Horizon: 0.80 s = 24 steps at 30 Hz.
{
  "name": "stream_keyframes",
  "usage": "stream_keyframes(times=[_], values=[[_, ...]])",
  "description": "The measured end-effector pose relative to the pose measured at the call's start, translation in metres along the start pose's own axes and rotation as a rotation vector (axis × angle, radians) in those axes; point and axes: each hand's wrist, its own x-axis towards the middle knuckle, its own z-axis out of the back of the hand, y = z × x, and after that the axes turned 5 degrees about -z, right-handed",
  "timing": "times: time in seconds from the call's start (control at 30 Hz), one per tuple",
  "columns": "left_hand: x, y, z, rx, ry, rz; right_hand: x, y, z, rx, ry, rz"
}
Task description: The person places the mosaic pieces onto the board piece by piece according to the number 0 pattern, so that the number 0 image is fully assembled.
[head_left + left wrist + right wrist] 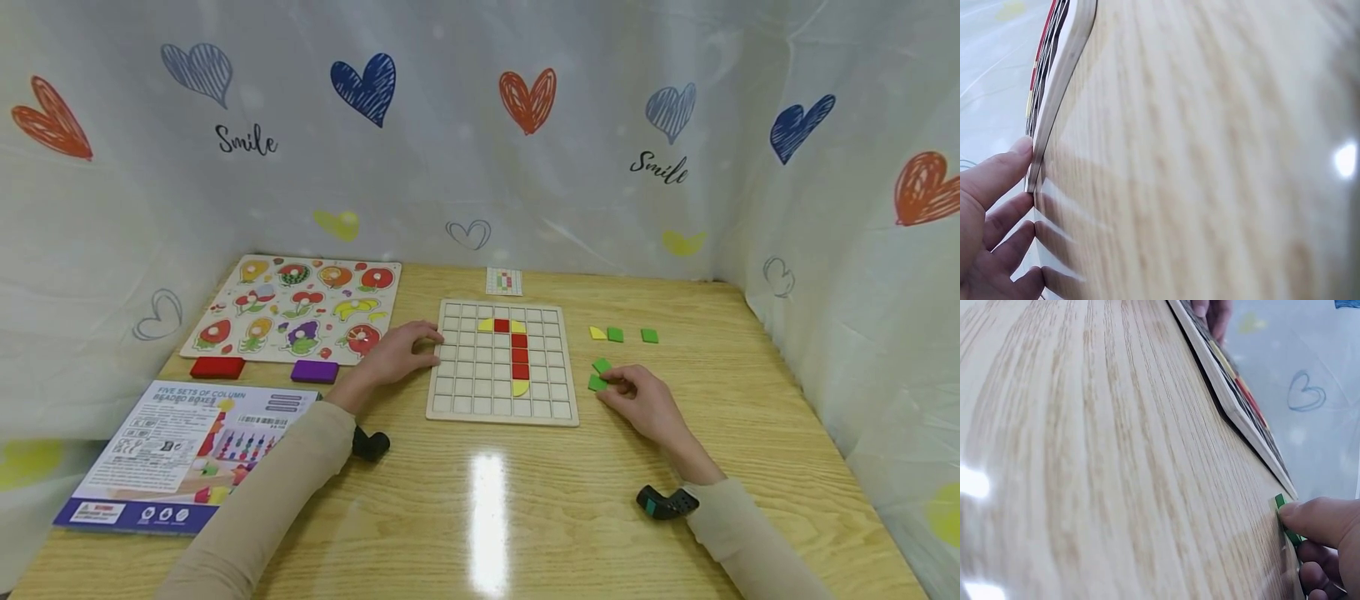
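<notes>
A square wooden grid board (457, 408) lies mid-table. Red square tiles (520, 356) and yellow rounded tiles (521, 387) form a hook shape on it. My left hand (403, 352) rests at the board's left edge, its thumb (1007, 169) on the rim and the other fingertips on the table. To the right of the board, my right hand (645, 404) pinches a green square tile (1281, 503) low at the tabletop, thumb on its face. Another green tile (602, 365) lies just beyond those fingertips.
Farther back on the right lie a yellow rounded tile (597, 332) and two green tiles (649, 335). A small pattern card (504, 282) sits behind the board. At left are a fruit puzzle board (225, 304), red (217, 367) and purple blocks (314, 371), and a printed box (150, 450).
</notes>
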Motion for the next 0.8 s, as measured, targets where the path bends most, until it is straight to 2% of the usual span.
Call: stream_keyframes(times=[0.53,0.8], values=[[0.0,0.0,-0.001,0.0,0.002,0.0,-0.002,0.005,0.002,-0.008,-0.011,0.024],[0.001,0.001,-0.001,0.007,-0.002,0.0,0.001,0.023,0.002,0.046,0.004,0.007]])
